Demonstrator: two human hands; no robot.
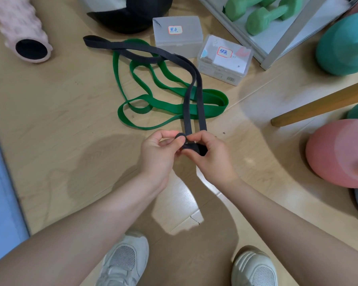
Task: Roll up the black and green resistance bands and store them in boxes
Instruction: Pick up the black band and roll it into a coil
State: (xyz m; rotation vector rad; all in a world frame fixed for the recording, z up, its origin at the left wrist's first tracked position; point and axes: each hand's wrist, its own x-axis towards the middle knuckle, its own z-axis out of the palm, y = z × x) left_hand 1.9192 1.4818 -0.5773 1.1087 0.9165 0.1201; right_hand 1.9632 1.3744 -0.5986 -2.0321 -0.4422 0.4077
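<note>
Both hands pinch the near end of the black band, small curl started there. Left hand thumb and forefinger clamp the curl; right hand grips the fold beside it. Forearms converge above the floor. Band trails away across the green band toward two lidded boxes.

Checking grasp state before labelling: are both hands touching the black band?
Touching. The head view shows the left hand and right hand both pinching the near end of the black band, fingers wrapped on its started roll.
</note>
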